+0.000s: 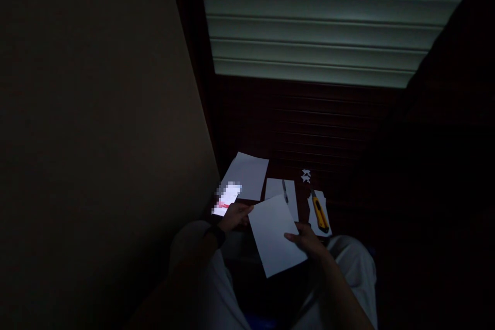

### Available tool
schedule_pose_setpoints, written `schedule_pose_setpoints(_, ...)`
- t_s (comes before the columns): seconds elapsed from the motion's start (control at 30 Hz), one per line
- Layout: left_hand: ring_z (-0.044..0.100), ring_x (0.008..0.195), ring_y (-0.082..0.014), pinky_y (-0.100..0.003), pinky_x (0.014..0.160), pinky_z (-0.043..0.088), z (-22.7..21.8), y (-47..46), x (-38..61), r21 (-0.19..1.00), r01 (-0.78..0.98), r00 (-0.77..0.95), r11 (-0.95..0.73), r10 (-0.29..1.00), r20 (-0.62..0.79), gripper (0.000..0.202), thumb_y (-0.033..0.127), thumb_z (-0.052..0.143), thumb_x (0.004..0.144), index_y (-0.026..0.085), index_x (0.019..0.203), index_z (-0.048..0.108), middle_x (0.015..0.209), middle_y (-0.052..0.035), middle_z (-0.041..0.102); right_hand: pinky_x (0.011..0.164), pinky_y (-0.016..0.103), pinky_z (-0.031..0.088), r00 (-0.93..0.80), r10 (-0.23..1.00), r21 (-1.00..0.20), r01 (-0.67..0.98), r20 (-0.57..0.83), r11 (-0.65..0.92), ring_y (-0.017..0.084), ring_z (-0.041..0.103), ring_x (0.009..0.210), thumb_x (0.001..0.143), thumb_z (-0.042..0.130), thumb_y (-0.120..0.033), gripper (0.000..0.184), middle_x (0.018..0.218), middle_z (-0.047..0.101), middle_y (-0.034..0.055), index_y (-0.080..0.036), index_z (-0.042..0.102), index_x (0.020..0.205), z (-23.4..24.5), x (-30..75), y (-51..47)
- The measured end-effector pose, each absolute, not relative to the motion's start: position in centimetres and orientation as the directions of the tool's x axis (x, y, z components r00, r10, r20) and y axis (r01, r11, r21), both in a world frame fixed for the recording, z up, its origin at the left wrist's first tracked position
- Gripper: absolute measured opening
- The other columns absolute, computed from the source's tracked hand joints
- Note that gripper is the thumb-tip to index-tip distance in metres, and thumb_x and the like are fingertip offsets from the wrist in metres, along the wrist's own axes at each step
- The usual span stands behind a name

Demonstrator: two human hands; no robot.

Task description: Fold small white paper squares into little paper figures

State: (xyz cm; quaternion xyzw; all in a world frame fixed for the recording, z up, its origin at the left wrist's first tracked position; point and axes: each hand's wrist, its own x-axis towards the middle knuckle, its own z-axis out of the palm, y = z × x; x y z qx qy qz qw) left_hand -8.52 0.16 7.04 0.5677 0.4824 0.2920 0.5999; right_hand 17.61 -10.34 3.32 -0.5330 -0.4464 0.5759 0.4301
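The scene is very dark. A white sheet of paper (274,232) is held above my lap. My right hand (305,241) grips its right edge with the thumb on top. My left hand (236,216) pinches the sheet's upper left corner and sits just below a lit phone screen (226,199). A dark band is on my left wrist.
On the small dark table (286,171) lie a larger white sheet (246,174), a smaller sheet with a pen (285,191) on it, a yellow utility knife (319,213) on a paper strip, and small white paper scraps (306,175). A wall stands at left; pale slats at the back.
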Motion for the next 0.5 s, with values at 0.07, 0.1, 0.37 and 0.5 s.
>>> schedule_pose_setpoints(0.07,0.063,0.06,-0.0176,-0.027,0.055,0.048,7.6,0.1,-8.9,0.959,0.206,0.392,0.193,0.882,-0.261,0.047,0.057,0.062,0.064,0.013,0.079,0.067,0.074,-0.0093,0.069,0.061,0.03,0.046,-0.074,0.971,-0.973,-0.032,-0.227,-0.23,0.02,0.061,0.067,0.058,0.072,-0.047,0.047,0.079,0.068,0.0066,-0.012,0.067,0.088,3.9,17.8,-10.6)
schedule_pose_setpoints(0.1,0.064,0.061,-0.0185,-0.028,0.055,0.049,7.9,0.1,-9.1,0.957,0.212,0.408,0.199,0.871,-0.271,0.047,0.056,0.063,0.064,0.012,0.079,0.067,0.074,-0.0101,0.069,0.06,0.03,0.046,-0.081,0.971,-0.972,-0.047,-0.224,-0.229,0.019,0.06,0.065,0.059,0.072,-0.047,0.046,0.077,0.068,0.0059,-0.012,0.067,0.087,4.1,17.9,-10.8)
schedule_pose_setpoints(0.37,0.066,0.067,-0.0212,-0.03,0.059,0.05,9.5,0.0,-10.5,0.94,0.256,0.519,0.227,0.788,-0.331,0.04,0.046,0.071,0.061,0.011,0.079,0.067,0.076,-0.0131,0.07,0.061,0.03,0.044,-0.206,0.948,-0.951,-0.143,-0.241,-0.273,0.018,0.059,0.064,0.064,0.07,-0.043,0.04,0.079,0.067,0.0061,-0.012,0.065,0.09,5.0,18.9,-11.3)
schedule_pose_setpoints(0.5,0.066,0.069,-0.0208,-0.027,0.058,0.049,9.6,0.0,-10.9,0.935,0.271,0.583,0.228,0.735,-0.348,0.037,0.043,0.07,0.063,0.011,0.082,0.067,0.08,-0.0124,0.07,0.067,0.032,0.045,-0.261,0.936,-0.943,-0.174,-0.235,-0.285,0.021,0.061,0.074,0.068,0.068,-0.04,0.035,0.088,0.067,0.0072,-0.015,0.064,0.093,5.0,19.0,-11.4)
